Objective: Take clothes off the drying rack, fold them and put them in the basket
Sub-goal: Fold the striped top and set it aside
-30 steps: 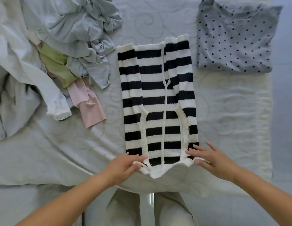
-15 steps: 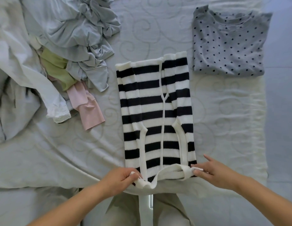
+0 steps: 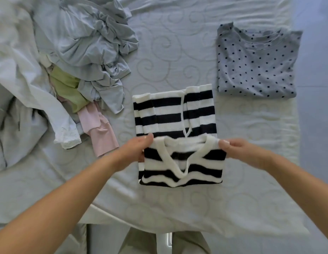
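Observation:
A black-and-white striped knit top (image 3: 175, 114) lies on the bed, its collar end folded up over its middle. My left hand (image 3: 135, 150) pinches the left shoulder of the folded part. On the other side, my right hand (image 3: 240, 150) pinches the right shoulder. The white V collar faces up between the two hands. No basket or drying rack is in view.
A folded grey polka-dot top (image 3: 256, 65) lies at the back right. A heap of unfolded clothes (image 3: 82, 52) in grey, green, pink and white fills the left side. The patterned bedspread (image 3: 177, 43) covers the bed; its near edge runs just in front of my legs.
Both hands lifted the near collar end of the striped top and carried it away from me, folding it over the rest of the garment.

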Available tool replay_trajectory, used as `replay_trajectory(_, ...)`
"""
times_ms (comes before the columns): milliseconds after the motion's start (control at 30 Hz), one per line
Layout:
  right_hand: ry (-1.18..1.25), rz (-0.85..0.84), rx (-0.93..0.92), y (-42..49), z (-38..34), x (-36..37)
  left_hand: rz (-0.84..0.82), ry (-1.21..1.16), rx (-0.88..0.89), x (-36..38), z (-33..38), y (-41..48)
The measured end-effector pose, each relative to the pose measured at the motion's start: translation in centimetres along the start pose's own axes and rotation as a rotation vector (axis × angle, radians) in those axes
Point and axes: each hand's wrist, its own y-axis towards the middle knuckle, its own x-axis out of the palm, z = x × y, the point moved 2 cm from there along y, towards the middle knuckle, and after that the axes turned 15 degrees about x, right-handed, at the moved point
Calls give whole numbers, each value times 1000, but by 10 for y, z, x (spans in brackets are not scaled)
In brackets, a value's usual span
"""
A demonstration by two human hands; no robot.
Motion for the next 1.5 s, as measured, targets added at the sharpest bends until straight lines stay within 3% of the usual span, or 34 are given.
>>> replay_trajectory(133, 154, 36, -65, 23, -39, -34, 44, -297, 25, -19, 35, 33)
replay_trajectory(333, 323, -4, -110, 57, -86, -62, 242, -422, 21, -63, 48, 82)
replay_trajectory(467, 254, 337, -55, 88, -94, -60, 534, -287, -41, -73, 35, 107)
replay_trajectory(567, 222, 552, -55, 108, -88, -53, 695, 4, 68, -68, 24, 115)
replay_trajectory(633, 226, 597, -50, 114, -82, -50, 729, 216, 160, -59, 21, 111)
replay_trajectory(767, 197, 703, -59, 116, -80, -47, 760, 259, 276, -54, 10, 112)
replay_trajectory(833, 206, 793, -25, 111, -77, -42, 821, 406, 314, -54, 7, 106)
replay_trajectory(933, 158, 892, 89, 102, -64, -21, 895, 428, 313, -43, -7, 88)
replay_trajectory(1033, -23, 947, 192, 89, -45, 12, 824, 466, 224, -19, -30, 72)
replay_trajectory(1167, -60, 905, 239, 76, -21, 38, 768, 480, 248, 10, -39, 52)
replay_trajectory(1300, -9, 739, 5, 71, -25, 41, 637, 509, 284, 19, -34, 50)
replay_trajectory(1500, 71, 550, -104, 82, -46, 27, 615, 508, 361, 21, -10, 57)
